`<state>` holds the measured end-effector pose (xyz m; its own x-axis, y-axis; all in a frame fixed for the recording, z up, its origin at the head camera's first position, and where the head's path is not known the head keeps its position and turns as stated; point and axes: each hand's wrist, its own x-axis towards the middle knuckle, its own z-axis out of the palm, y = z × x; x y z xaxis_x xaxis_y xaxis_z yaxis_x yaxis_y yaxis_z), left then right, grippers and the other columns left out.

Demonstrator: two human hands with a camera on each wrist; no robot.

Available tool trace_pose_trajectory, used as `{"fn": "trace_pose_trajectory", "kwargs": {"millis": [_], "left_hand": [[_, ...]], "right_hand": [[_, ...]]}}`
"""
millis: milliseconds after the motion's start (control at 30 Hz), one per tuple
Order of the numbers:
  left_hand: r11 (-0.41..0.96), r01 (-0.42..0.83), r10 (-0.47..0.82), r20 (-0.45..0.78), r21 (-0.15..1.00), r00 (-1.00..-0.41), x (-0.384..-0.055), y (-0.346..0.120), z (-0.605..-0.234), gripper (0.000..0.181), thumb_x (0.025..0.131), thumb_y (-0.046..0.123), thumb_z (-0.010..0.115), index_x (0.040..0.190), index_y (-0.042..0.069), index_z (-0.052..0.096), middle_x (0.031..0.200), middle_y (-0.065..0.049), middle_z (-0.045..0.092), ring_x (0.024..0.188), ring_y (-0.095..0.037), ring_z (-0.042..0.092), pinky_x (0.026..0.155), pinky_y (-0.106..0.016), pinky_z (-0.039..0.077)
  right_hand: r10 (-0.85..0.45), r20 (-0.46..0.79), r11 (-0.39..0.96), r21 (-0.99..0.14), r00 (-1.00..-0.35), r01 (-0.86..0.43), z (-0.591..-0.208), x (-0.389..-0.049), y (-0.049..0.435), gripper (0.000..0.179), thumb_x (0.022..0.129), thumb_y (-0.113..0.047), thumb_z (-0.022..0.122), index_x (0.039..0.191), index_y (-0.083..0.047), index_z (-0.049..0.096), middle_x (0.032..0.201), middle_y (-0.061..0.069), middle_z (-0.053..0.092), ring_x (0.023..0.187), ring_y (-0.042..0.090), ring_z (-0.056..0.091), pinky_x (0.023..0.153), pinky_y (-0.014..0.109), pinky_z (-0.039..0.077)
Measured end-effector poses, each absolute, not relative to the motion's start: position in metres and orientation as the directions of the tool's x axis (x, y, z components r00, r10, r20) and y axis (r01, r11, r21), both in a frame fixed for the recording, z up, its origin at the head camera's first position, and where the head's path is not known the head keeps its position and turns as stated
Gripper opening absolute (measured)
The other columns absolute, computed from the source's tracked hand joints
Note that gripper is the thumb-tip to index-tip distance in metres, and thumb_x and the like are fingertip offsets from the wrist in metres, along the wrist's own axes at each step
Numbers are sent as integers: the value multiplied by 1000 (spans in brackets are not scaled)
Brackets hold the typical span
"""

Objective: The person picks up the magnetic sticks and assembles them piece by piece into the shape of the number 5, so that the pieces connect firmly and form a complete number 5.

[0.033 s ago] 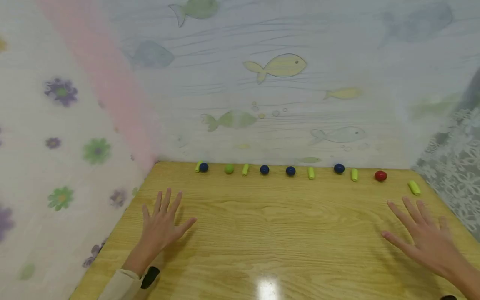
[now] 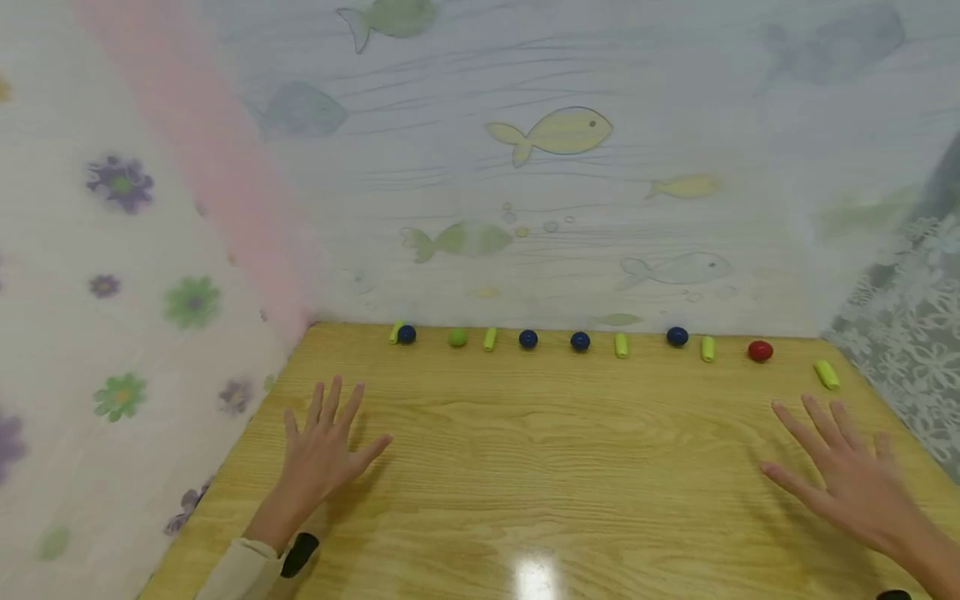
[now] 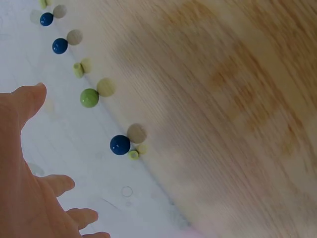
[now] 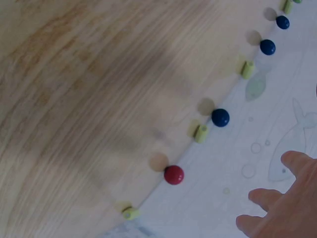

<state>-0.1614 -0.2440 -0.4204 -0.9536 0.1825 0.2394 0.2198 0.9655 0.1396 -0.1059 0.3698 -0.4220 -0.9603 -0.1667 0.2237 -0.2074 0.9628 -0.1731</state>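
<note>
My left hand point(image 2: 321, 461) is held palm down with fingers spread over the left part of the wooden table point(image 2: 570, 483), holding nothing. On the right side, my right hand point(image 2: 855, 483) has its fingers spread the same way and holds nothing. Along the table's far edge runs a row of small pieces. Among them are a red ball point(image 2: 761, 351), a green ball point(image 2: 457, 337) and several dark blue balls point(image 2: 677, 337). Short yellow-green tubes lie between them; the rightmost tube point(image 2: 827, 374) is nearest my right fingertips. The leftmost blue ball point(image 3: 120, 145) sits right beside another tube point(image 3: 133, 154).
Behind the row rises a pale wall covering point(image 2: 450, 167) printed with fish. A flower-print covering point(image 2: 60, 333) borders the table's left side, and white lace point(image 2: 915, 333) hangs at the right. Light glares off the near tabletop.
</note>
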Motion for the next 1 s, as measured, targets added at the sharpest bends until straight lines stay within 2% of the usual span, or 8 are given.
{"fn": "trace_pose_trajectory", "kwargs": {"millis": [300,467,600,700,767,833,1000], "left_hand": [[963,225,185,244,149,-952,-162,-243,-418,91,83,63,58,151,12,24,154,-22,14,141,-42,8,96,-78,7],[963,228,187,259,141,-948,-162,-243,-417,90,84,61,58,151,11,25,154,-22,15,140,-42,10,96,-78,9],[961,233,193,244,149,-950,-165,-240,-417,88,85,61,57,151,12,26,154,-21,15,140,-42,11,96,-77,10],[952,240,196,227,190,-954,-169,-238,-418,86,86,59,57,150,11,27,154,-22,15,140,-42,11,97,-77,9],[944,246,197,223,221,-955,-172,-235,-419,84,87,57,58,150,10,27,154,-22,15,140,-42,12,98,-76,10],[928,260,198,238,266,-951,-176,-233,-419,82,87,53,61,149,9,29,153,-23,18,139,-43,15,98,-75,13],[886,294,195,286,359,-938,-191,-225,-421,72,89,39,65,144,3,36,146,-25,31,133,-45,28,97,-68,29]], "right_hand": [[-163,242,969,-145,-956,-202,-420,-108,371,91,88,-46,63,154,-25,4,156,17,-9,138,41,-17,90,80,-5],[-157,240,966,-162,-958,-199,-421,-112,373,90,88,-46,62,154,-23,5,155,21,-6,138,44,-14,90,80,-3],[-137,258,962,-194,-956,-190,-419,-118,378,88,89,-44,63,154,-19,9,153,28,5,135,54,2,85,81,10],[-139,299,954,-214,-944,-208,-416,-126,383,86,87,-40,66,153,-15,16,146,35,21,122,61,25,74,76,27],[-147,325,945,-233,-934,-229,-414,-134,386,84,87,-37,68,152,-10,21,138,38,30,112,62,34,68,72,32],[-152,341,925,-282,-928,-255,-413,-143,390,80,87,-32,69,149,-5,25,132,40,34,107,62,35,66,70,34],[-136,316,874,-407,-939,-264,-411,-167,400,75,90,-25,66,146,3,26,129,43,31,112,62,29,73,71,28]]}}
